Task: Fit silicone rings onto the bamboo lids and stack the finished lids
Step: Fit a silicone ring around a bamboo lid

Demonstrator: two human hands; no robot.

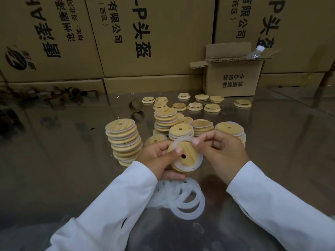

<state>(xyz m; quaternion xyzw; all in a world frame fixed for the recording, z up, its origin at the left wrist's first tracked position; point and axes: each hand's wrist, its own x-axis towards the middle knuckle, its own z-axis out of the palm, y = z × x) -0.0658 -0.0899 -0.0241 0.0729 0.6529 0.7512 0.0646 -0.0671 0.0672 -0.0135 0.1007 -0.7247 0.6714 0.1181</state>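
Observation:
My left hand [157, 159] grips a round bamboo lid [187, 155] with a small centre hole, thumb pressed on its face. A translucent silicone ring [196, 164] lies partly around the lid's rim. My right hand [224, 147] pinches the ring's upper edge at the lid's top right. Below the hands a loose pile of silicone rings [186, 198] lies on the shiny table. Behind stand stacks of ringed lids [125, 140], with a second stack [165, 120] and others beside it. Bare lids [194, 105] are scattered farther back.
A wall of large printed cardboard cartons [145, 37] closes off the back. A small open carton [233, 77] with a plastic bottle [256, 51] in it stands at the back right. Brown tape cores [135, 105] lie at the back left and centre.

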